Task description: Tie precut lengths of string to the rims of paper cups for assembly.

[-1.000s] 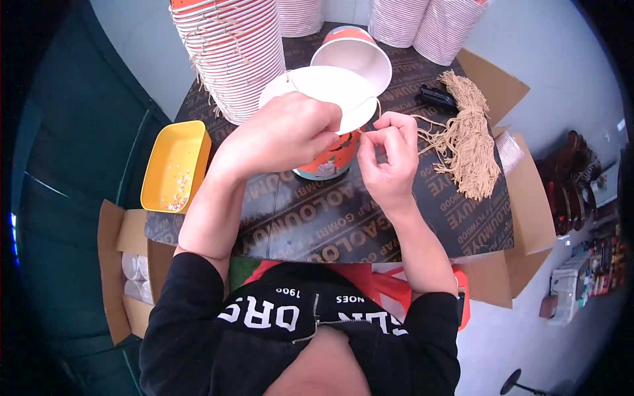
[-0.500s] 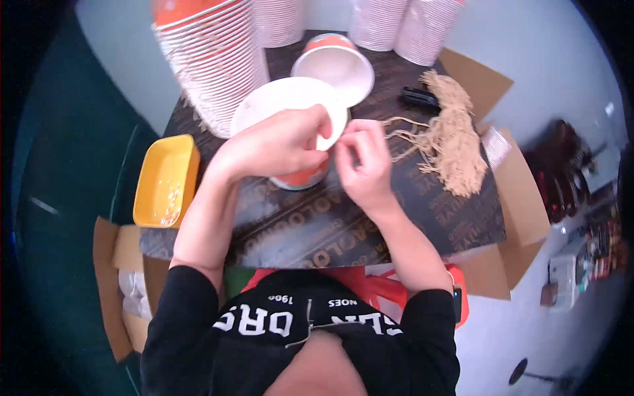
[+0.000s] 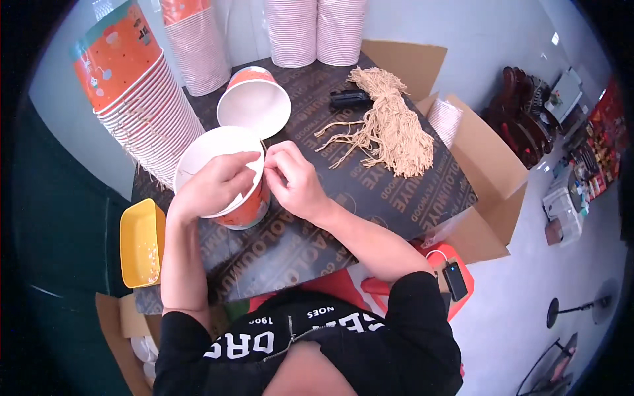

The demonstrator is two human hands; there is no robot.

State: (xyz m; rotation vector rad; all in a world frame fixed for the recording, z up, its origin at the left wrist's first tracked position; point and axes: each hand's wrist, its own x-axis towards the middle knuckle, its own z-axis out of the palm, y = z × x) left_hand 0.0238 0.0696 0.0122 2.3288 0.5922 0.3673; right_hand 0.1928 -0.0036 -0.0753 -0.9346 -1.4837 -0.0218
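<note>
A white-lined paper bucket [image 3: 246,214] with an orange printed outside stands on the dark board table, its mouth tilted up. My left hand [image 3: 214,185] reaches over that mouth with its fingers curled in a pinch just inside the right rim. Against the outside of the same rim, my right hand [image 3: 296,181] has thumb and fingers pressed together. Whatever lies between the fingertips of either hand is too small or hidden to make out. Right of the hands lies a bundle of tan strings [image 3: 396,132], with several loose ends trailing toward the bucket.
Another paper bucket [image 3: 254,105] lies tipped behind. A tall bucket stack [image 3: 155,109] with strings along its side leans at left; wrapped stacks [image 3: 290,33] line the back. A black object [image 3: 350,99] touches the strings. A yellow tray [image 3: 142,244] and open cartons [image 3: 479,171] flank the table.
The whole view has swung to the right, so the table and hands appear farther left. Both hands stay at the bucket's rim, fingers still closed.
</note>
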